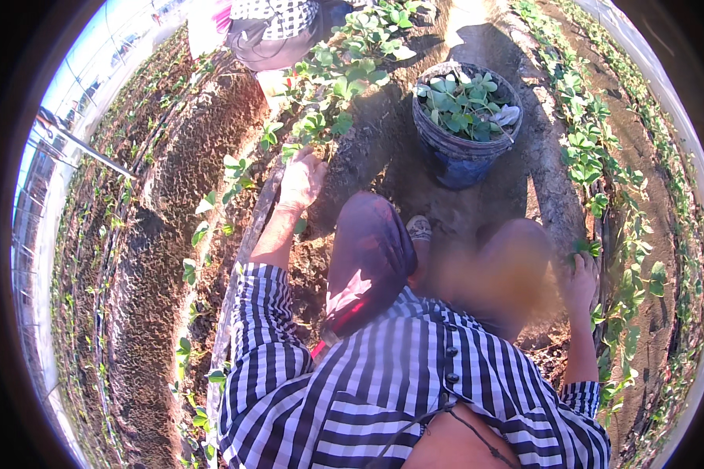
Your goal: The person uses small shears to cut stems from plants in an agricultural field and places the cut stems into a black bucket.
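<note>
My left hand (303, 179) is among the green leafy plants (328, 120) of the bed on the left, its fingers bent at the stems at the lower end of a dense clump; what they hold is hidden. On the other side, my right hand (581, 281) touches a small leafy plant (586, 247) at the edge of the right bed, with green leaves showing beyond the fingertips. A dirty blue bucket (466, 158), filled with picked green leaves (460, 105) and a whitish scrap (506, 115), stands in the furrow beyond my knees.
Another person (276, 35) in checked clothing is at the top left, close to the left bed. Soil ridges (182, 135) with rows of plants run along both sides. A thin pole (97, 153) slants at the far left. My bent knees flank the furrow.
</note>
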